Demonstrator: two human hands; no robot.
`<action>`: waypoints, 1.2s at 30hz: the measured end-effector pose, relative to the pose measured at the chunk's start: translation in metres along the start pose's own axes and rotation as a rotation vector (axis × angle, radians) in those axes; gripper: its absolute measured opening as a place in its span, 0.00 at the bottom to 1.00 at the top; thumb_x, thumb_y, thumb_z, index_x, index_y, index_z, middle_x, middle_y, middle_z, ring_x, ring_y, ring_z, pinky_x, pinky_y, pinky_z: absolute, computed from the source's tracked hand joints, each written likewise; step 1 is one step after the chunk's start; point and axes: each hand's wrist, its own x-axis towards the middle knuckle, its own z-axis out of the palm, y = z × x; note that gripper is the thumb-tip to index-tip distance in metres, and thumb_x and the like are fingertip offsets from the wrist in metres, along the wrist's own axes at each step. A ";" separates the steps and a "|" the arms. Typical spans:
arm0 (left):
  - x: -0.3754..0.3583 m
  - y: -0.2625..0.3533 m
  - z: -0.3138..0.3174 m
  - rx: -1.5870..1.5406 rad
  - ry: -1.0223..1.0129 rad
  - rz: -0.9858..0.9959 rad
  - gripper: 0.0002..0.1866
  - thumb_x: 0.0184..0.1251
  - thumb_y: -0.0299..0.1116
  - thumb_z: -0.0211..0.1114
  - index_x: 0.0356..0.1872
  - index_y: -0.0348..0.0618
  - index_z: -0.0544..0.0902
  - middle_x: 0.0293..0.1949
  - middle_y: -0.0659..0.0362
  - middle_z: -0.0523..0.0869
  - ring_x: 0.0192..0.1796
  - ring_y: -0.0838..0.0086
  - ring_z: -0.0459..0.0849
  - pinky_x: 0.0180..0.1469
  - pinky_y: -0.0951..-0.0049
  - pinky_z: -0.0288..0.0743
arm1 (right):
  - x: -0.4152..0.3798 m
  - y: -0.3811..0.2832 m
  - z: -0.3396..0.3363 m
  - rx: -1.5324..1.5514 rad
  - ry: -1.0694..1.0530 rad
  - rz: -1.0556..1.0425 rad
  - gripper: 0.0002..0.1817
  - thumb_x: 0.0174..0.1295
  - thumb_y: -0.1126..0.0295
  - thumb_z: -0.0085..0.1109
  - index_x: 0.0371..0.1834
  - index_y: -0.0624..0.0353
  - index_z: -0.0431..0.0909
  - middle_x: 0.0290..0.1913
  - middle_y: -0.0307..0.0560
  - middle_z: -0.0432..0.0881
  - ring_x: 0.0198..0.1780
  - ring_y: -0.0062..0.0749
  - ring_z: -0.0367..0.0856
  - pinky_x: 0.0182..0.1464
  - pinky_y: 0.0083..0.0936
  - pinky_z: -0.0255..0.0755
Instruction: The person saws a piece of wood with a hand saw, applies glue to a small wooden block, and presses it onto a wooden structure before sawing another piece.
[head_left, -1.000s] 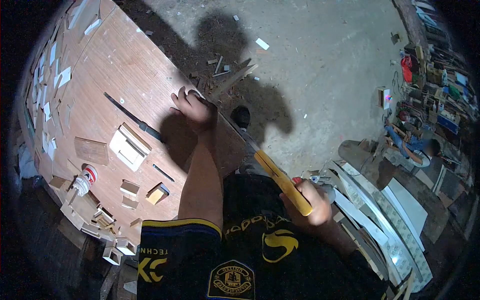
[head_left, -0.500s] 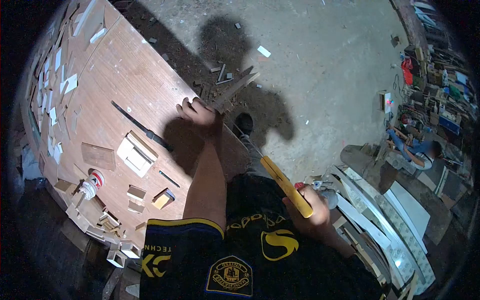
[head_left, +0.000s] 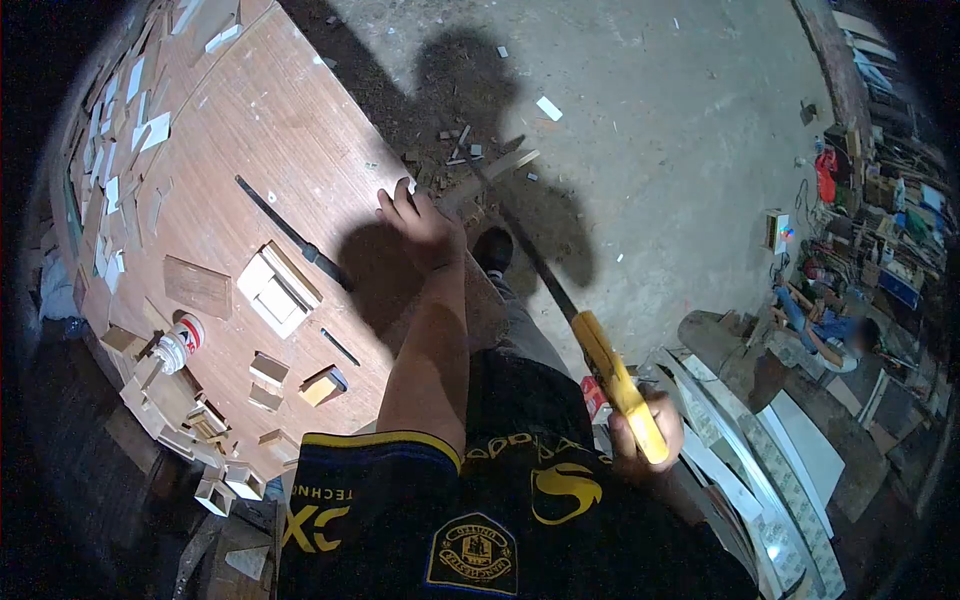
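Note:
At the table's edge, my left hand (head_left: 425, 232) is pressed around the near end of a wooden strip (head_left: 512, 166), holding it against the tabletop (head_left: 300, 130). The strip's far end juts out over the floor. My right hand (head_left: 648, 440) is closed around the yellow handle (head_left: 612, 375) of a handsaw. Its dark blade (head_left: 545, 272) points away from me, up and to the left, and crosses the strip in this view. Part of the strip is hidden under my left fingers.
On the table lie a dark, thin-bladed tool (head_left: 290, 232), a white-and-wood box piece (head_left: 278, 290), a dark pencil-like stick (head_left: 340, 347) and a white tub (head_left: 182, 343). Offcuts litter the left side. Sheet panels (head_left: 745, 440) lean at right; a person (head_left: 825, 335) sits farther off.
My right hand has moved down and slightly right, drawing the saw back, with its blade now seen broadside. The left hand still holds the strip; the whole view has shifted a little.

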 end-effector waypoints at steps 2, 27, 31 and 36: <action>0.000 0.001 0.003 -0.016 0.020 0.007 0.05 0.60 0.25 0.55 0.37 0.37 0.75 0.56 0.45 0.76 0.63 0.37 0.67 0.61 0.33 0.62 | 0.016 0.004 0.010 0.129 -0.077 0.025 0.06 0.62 0.75 0.62 0.36 0.62 0.74 0.30 0.47 0.78 0.30 0.33 0.78 0.36 0.27 0.71; -0.006 -0.006 0.007 -0.035 -0.046 -0.040 0.16 0.60 0.37 0.66 0.43 0.38 0.77 0.57 0.45 0.74 0.66 0.31 0.63 0.66 0.33 0.61 | 0.061 0.044 0.100 0.129 -0.122 0.045 0.09 0.61 0.74 0.66 0.32 0.62 0.72 0.23 0.46 0.76 0.22 0.35 0.81 0.25 0.29 0.72; -0.006 -0.009 0.008 -0.039 -0.020 -0.017 0.16 0.62 0.40 0.65 0.43 0.40 0.78 0.57 0.47 0.75 0.66 0.33 0.65 0.65 0.35 0.63 | 0.063 0.043 0.102 0.122 -0.116 0.004 0.10 0.60 0.74 0.66 0.32 0.62 0.72 0.23 0.47 0.76 0.22 0.37 0.81 0.26 0.30 0.72; -0.001 0.003 -0.002 -0.004 -0.072 -0.038 0.12 0.62 0.36 0.64 0.42 0.40 0.77 0.56 0.48 0.77 0.64 0.35 0.67 0.64 0.38 0.64 | 0.066 0.039 0.103 0.036 -0.107 -0.062 0.10 0.59 0.75 0.66 0.31 0.62 0.72 0.23 0.48 0.75 0.23 0.40 0.78 0.26 0.33 0.71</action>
